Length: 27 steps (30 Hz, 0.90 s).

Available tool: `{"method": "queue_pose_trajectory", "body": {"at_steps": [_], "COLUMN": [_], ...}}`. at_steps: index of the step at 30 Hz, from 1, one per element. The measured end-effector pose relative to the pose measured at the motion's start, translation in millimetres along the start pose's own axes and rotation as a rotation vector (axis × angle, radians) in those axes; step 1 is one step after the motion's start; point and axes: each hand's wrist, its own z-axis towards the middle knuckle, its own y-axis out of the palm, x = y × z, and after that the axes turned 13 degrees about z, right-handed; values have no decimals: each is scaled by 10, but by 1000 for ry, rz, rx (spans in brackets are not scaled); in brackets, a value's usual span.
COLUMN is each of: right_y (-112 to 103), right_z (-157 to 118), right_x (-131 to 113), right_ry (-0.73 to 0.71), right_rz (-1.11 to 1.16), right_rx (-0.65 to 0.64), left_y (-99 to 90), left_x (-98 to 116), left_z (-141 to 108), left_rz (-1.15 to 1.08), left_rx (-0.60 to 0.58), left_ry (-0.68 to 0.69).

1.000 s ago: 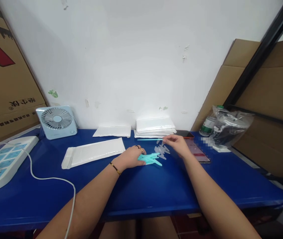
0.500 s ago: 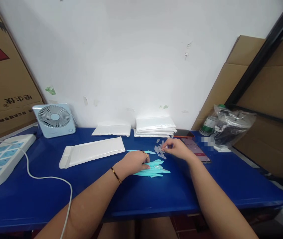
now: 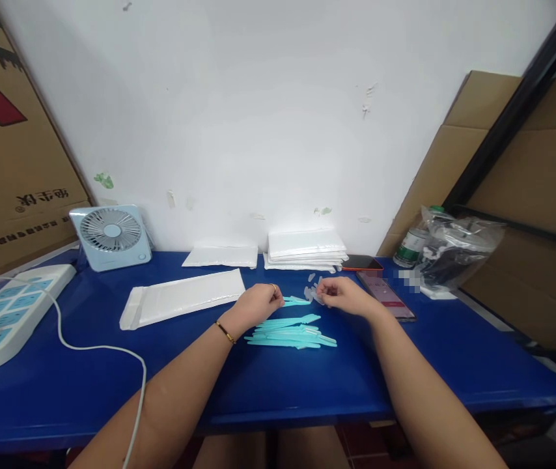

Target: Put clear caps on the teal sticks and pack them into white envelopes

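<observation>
My left hand (image 3: 258, 305) is closed in a pinch on a turquoise eyebrow razor (image 3: 298, 301), whose blade end points right. Another turquoise piece seems to lie beside it, partly covered by the fingers. Just in front lies a loose pile of the same turquoise razors (image 3: 285, 335), blade ends mostly to the right. My right hand (image 3: 345, 295) pinches a small translucent blade cap at the edge of a scatter of such caps (image 3: 310, 292). The fingertips partly hide that cap.
A white padded mailer (image 3: 185, 298) lies on the blue table (image 3: 278, 387). Behind are stacked white mailers (image 3: 305, 251) and a single one (image 3: 220, 256). Two phones (image 3: 388, 296) sit right, near a bagged bottle (image 3: 411, 247). Left are a fan (image 3: 112, 236), power strip (image 3: 17, 309) and cable (image 3: 107, 349).
My left hand has left the razor pile, moved slightly back and left, and taken a razor. My right hand stays at the caps, its fingers lowered a little.
</observation>
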Motion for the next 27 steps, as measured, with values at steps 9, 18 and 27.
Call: {"method": "queue_pose_trajectory", "body": {"at_steps": [9, 18, 27], "right_y": [61, 224, -63], "right_z": [6, 62, 60], "right_x": [-38, -80, 96], "right_ry": [30, -17, 21], "right_rz": [211, 187, -231], "right_rx": [-67, -89, 218], "left_y": [-43, -19, -48], "left_x": [-36, 11, -2], "left_z": [22, 33, 1], "left_rz": [-14, 42, 108], "left_rx": [13, 30, 39], "left_ry": [-45, 10, 135]}}
